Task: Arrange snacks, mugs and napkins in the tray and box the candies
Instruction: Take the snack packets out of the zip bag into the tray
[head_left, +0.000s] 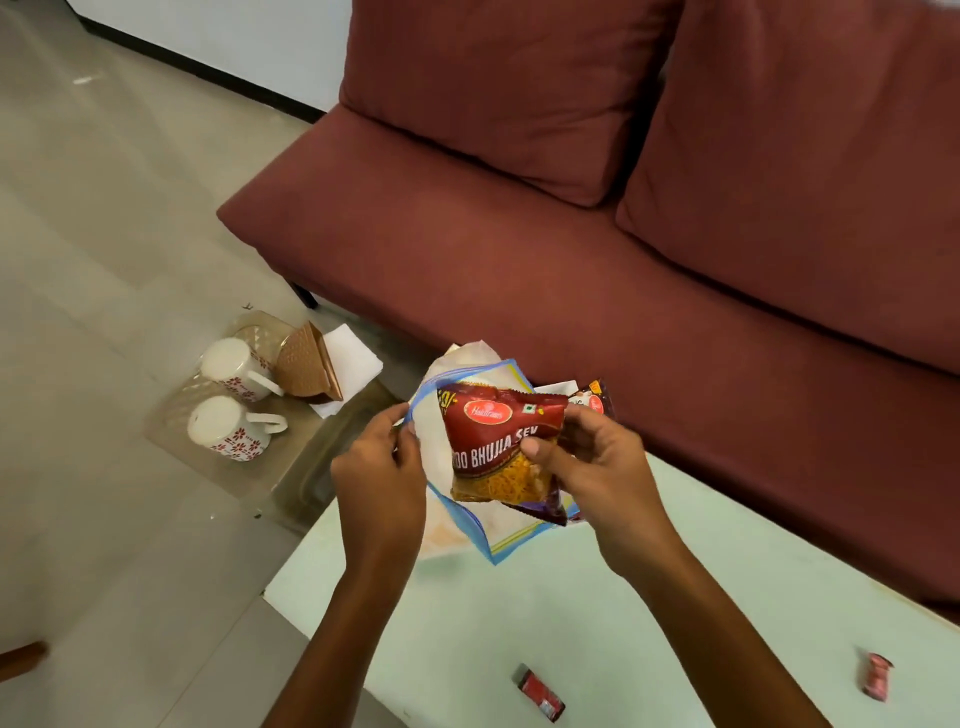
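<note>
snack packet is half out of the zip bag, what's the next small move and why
Probably draw the bhujia sev packet fully clear of the zip bag, then carry it toward the tray on the floor. The right hand already pinches the packet, the left hand holds the bag's edge, and the tray already holds two mugs and napkins but no snacks.

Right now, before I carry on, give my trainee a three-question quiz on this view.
1. True or false: both mugs stand upside down in the tray.
2. Which hand pinches the red snack packet? A) left hand B) right hand
3. Fill in: the two small red candies lie on the ____.

Key: 1 true. 2 B; the left hand grips the clear zip bag. 3 table.
</note>
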